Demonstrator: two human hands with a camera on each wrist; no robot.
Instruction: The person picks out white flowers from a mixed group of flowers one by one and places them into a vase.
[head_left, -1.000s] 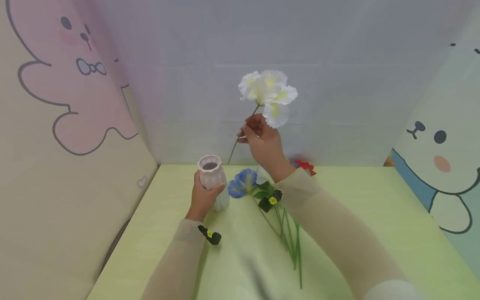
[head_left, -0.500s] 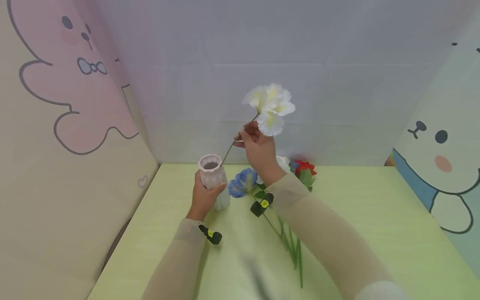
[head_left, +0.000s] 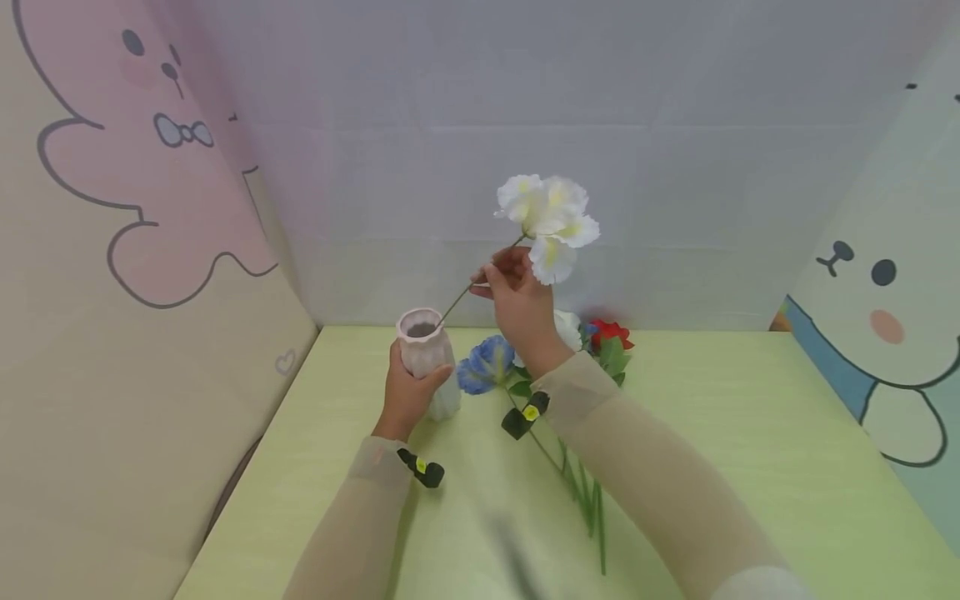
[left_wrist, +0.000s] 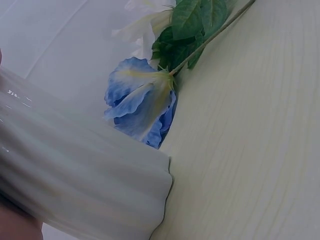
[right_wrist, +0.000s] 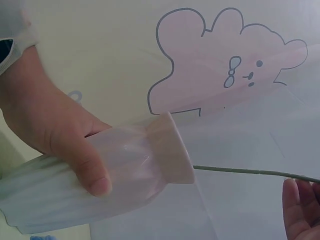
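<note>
My left hand (head_left: 408,396) grips a pale ribbed vase (head_left: 427,358) that stands upright on the table; in the right wrist view its thumb lies across the vase (right_wrist: 132,170). My right hand (head_left: 525,308) pinches the thin stem of a white artificial flower (head_left: 551,221) with yellow-tinged petals. The stem (right_wrist: 235,171) slants down to the vase mouth, and its lower tip is hidden inside the rim. Beside the vase lies a blue flower (head_left: 486,365), close to the vase base in the left wrist view.
Right of the vase, a red flower (head_left: 609,333), another white flower (head_left: 567,329) and green stems (head_left: 592,500) lie on the pale yellow table (head_left: 750,433), partly behind my right forearm. A grey cloth wall (head_left: 375,208) rises at the back, with cartoon-printed sides.
My right hand has lowered the white flower, and its stem tip has gone from above and right of the vase into the mouth. The left hand and vase have stayed in place.
</note>
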